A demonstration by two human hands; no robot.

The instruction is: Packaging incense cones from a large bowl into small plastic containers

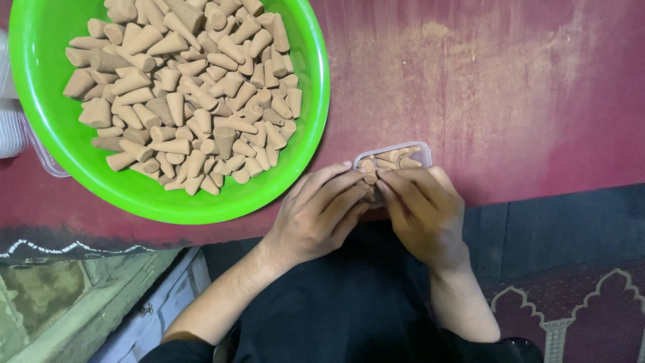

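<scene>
Filling the upper left of the frame, a bright green plastic bowl (40, 81) sits on a worn dark-red tabletop (510, 87) and holds a loose heap of tan incense cones (188, 87), lying every way up. At the far left edge, clear plastic containers (10, 128) show partly from under the bowl's rim.

Lower, near the middle of the frame, both hands meet over a small clear plastic box (396, 156) at the table's near edge. The left hand (319, 215) is curled, its fingers bent toward the box; the right hand (423, 212) curls likewise from the other side. Their fingertips come together at a single cone (369, 178) at the box's near rim, and both hands appear pinched lightly on it, though which one really bears it is hard to tell. A few cones already lie flat inside the box, side by side.

Judging by the look, each cone is light, dry and stiff, with a matt, chalky surface that should not slip. It is probably brittle: the narrow tip looks likeliest to chip or crumble under pressure. The safest hold would seem to be a gentle two-finger pinch on the thick lower body, near the base, leaving the tip free. The box looks thin and light, so it may slide or flex if pushed; steadying it by its side walls seems wise.
</scene>
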